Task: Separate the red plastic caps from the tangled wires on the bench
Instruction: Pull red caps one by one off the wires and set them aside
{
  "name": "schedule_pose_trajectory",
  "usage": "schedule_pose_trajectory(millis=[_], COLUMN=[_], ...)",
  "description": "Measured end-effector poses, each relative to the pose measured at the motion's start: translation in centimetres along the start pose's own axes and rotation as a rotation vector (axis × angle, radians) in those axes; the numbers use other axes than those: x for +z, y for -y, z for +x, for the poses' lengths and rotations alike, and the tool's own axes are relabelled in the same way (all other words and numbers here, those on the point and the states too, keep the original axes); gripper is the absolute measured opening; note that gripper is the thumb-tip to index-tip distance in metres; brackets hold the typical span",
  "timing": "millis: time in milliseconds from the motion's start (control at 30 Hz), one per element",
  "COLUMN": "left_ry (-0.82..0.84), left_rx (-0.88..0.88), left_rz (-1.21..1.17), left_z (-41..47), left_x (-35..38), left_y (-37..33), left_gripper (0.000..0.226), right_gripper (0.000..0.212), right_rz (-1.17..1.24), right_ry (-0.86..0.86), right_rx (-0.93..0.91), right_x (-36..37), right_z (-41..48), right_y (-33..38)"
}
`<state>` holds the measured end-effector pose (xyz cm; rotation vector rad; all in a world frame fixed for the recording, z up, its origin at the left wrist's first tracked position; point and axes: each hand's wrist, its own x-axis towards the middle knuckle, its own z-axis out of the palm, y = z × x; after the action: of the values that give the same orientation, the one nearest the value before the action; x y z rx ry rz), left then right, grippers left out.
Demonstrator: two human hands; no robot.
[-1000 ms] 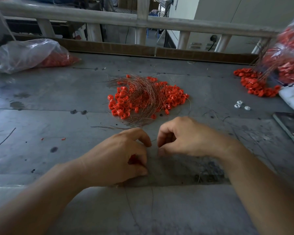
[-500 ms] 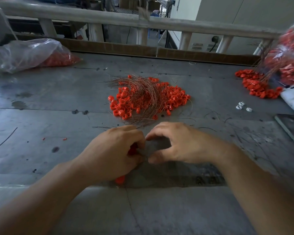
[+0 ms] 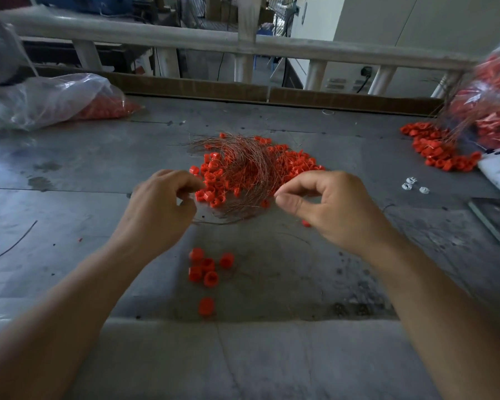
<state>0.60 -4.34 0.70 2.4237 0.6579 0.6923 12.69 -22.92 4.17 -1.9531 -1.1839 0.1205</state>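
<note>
Your right hand (image 3: 329,209) is pinching wires (image 3: 248,168) at the tangle's near edge. Your left hand (image 3: 159,206) is curling, blurred, beside the caps (image 3: 211,180), grip unclear. Loose caps (image 3: 207,269) are lying on the bench (image 3: 272,356) between your forearms.

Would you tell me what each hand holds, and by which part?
Right hand seems to pinch strands at the near edge of the wire tangle; left hand blurred, cannot tell.

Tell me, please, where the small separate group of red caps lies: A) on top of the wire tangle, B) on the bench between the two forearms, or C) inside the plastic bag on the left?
B: the caps lie on the bench between the forearms, nearer than the wire tangle.
</note>
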Motion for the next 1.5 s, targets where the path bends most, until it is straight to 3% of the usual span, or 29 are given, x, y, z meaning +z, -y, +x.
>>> schedule_pose_trajectory(millis=[167, 467, 600, 900, 967, 1067, 1133, 1233, 1333, 1500], left_ry=[0.032, 0.023, -0.013, -0.104, -0.097, -0.070, -0.048, -0.033, -0.028, -0.017], left_rx=[-0.059, -0.075, -0.086, -0.090, -0.048, 0.023, 0.066, 0.084, 0.112, 0.105], left_rz=[0.134, 0.275, 0.173, -0.073, -0.152, -0.186, -0.163, -0.216, -0.244, -0.310], left_z=[1.2, 2.7, 2.3, 0.4, -0.2, -0.9, -1.2, -1.4, -1.6, -1.7], left_x=[1.4, 2.2, 1.8, -0.3, -0.5, -0.6, -0.5, -0.7, -0.9, -0.8], left_y=[1.4, 1.3, 1.3, -0.3, -0.9, -1.4, -1.7, -2.2, -2.4, -2.5], left_gripper=[0.031, 0.015, 0.008, 0.028, 0.027, 0.014, 0.021, 0.034, 0.038, 0.040], right_gripper=[0.019, 0.021, 0.023, 0.009, 0.011, 0.014, 0.019, 0.012, 0.016, 0.024], right_rz=[0.065, -0.021, -0.033, -0.083, -0.100, -0.215, -0.302, -0.418, -0.473, -0.096], right_ry=[-0.215, -0.323, -0.343, -0.452, -0.420, -0.185, -0.017, 0.078, 0.035, -0.218], right_rx=[0.031, 0.087, 0.106, 0.201, 0.253, 0.360, 0.413, 0.445, 0.410, 0.314], right_x=[-0.7, -0.9, -1.0, -2.4, -3.0, -3.4, -3.3, -2.4, -2.1, -2.6], right_z=[0.5, 1.2, 1.3, 1.6, 1.7, 1.5, 1.5, 1.5, 1.7, 1.8], right_y=[-0.7, -2.3, -2.6, -3.3, -3.8, -4.7, -5.2, -5.5, -5.5, -5.2])
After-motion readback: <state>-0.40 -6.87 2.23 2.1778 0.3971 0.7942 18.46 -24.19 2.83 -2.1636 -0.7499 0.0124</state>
